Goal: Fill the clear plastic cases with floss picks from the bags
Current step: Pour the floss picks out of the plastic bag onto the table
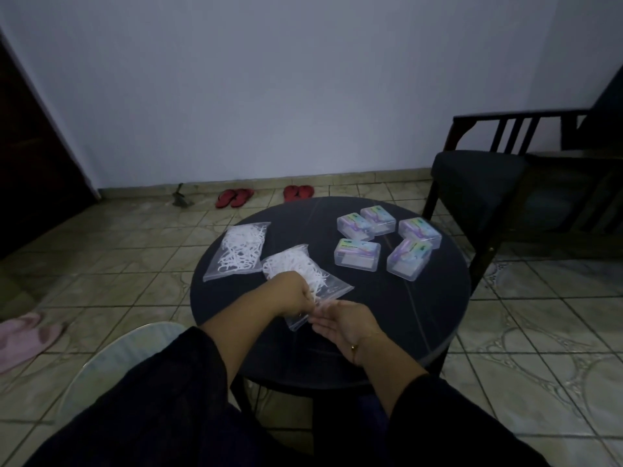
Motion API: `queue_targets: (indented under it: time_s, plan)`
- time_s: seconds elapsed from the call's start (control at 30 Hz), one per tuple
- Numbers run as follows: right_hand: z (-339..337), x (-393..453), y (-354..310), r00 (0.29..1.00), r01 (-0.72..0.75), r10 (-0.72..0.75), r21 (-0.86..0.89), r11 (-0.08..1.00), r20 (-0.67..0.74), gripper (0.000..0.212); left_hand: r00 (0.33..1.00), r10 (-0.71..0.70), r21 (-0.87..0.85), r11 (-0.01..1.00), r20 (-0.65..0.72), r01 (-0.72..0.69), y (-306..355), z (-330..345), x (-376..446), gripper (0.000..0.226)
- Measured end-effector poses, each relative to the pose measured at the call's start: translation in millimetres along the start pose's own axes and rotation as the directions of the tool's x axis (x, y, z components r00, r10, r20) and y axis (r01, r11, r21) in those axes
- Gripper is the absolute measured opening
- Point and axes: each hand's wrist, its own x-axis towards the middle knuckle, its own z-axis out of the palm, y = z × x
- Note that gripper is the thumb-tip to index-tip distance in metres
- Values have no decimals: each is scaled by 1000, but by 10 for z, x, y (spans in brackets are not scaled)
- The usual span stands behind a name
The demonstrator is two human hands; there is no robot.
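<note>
Two clear zip bags of white floss picks lie on the round dark table (421, 308). The far bag (240, 251) lies flat at the left, untouched. The near bag (296, 267) is in front of me. My left hand (293, 293) pinches its open mouth from above. My right hand (344, 323) lies palm up at the bag's near edge, fingers on the plastic. Several clear plastic cases with colourful labels (357, 254) sit closed at the table's right side, away from both hands.
A dark wooden armchair (488, 183) stands right of the table. Red sandals (234, 198) and a second red pair (298, 192) lie by the wall. Pink slippers (23, 338) rest on the tiled floor at left. A pale round stool (111, 362) is near my left arm.
</note>
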Motion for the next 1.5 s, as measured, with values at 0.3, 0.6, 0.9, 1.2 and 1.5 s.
queue_targets:
  time_s: [0.3,0.6,0.9,1.2,1.5]
  plan:
    - [12,21,-16,998,-36,37,12,999,-42,13,998,2,-1,1000,-64,-2,-44,-89,2,33]
    - [13,-45,49,998,46,-48,-43,998,-35,19,987,19,-219,974,-161,-55,-44,130,-166,5]
    - [-6,-89,-71,999,4,-9,-141,990,-36,32,990,5,-231,972,-139,-37,31,110,-129,24]
    - [-166,43,-263,999,-31,22,-297,954,-35,11,1000,-16,-241,970,-26,9,179,58,30,22]
    - [-305,88,-387,971,-86,-41,-503,860,-236,13,894,-86,-205,979,-440,-6,19,-154,-46,17]
